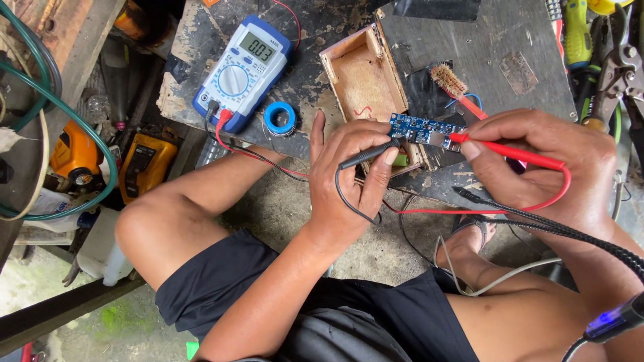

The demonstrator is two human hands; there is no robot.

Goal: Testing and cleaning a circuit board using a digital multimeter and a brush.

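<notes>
While both probes are held against the small blue circuit board, the items are entered as follows.

Left hand: closed in a pinch on the black probe, thumb and fingers curled round its shaft, tip laid toward the board's left end. The hand also appears to steady the board from below, though that contact is partly hidden.

Right hand: closed in a pen grip on the red probe, tip set at the board's right end beside a metal connector.

Circuit board: held at the front edge of the wooden bench, just in front of an open wooden box.

Multimeter: blue and white, lying face up on the bench to the left, well apart from the board; its red lead and black lead run across to the probes. Digits are lit on the display.

Nearby: a blue roll of tape beside the meter; a small brush with an orange handle just behind the board; pliers at the right edge; a braided black cable crossing the right wrist.

Handling note, as a judgement: a good reading is best obtained if each tip is pressed steadily on one pad only, neighbouring contacts are not bridged, the board is kept still, and the leads are left slack so no pull is passed to the tips. The display should be read only once the figures have settled.
</notes>
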